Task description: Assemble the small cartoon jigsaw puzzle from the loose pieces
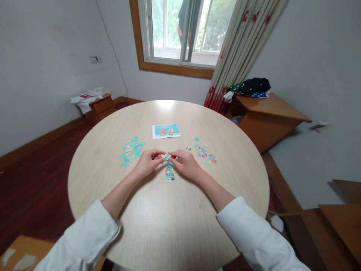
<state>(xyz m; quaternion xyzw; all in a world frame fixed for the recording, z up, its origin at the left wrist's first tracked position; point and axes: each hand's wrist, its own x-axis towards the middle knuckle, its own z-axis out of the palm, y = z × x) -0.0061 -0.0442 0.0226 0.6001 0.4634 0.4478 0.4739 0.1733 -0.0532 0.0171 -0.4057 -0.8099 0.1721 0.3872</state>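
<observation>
My left hand and my right hand meet over the middle of the round table, fingers pinched together. Between their fingertips is a small turquoise jigsaw piece, at the upper end of a partly joined puzzle strip. That strip lies flat just below my hands and shows a colourful cartoon picture. Something small and dark sits by my left fingers, too small to name. Left of my left hand spreads a pile of turquoise and pale jigsaw pieces. Pink, yellow and turquoise pieces are scattered right of my right hand.
A printed cartoon picture sheet lies beyond my hands on the wooden table. A tilted-looking cabinet with clothes on it stands back right, beside a curtain. A small stand is at back left.
</observation>
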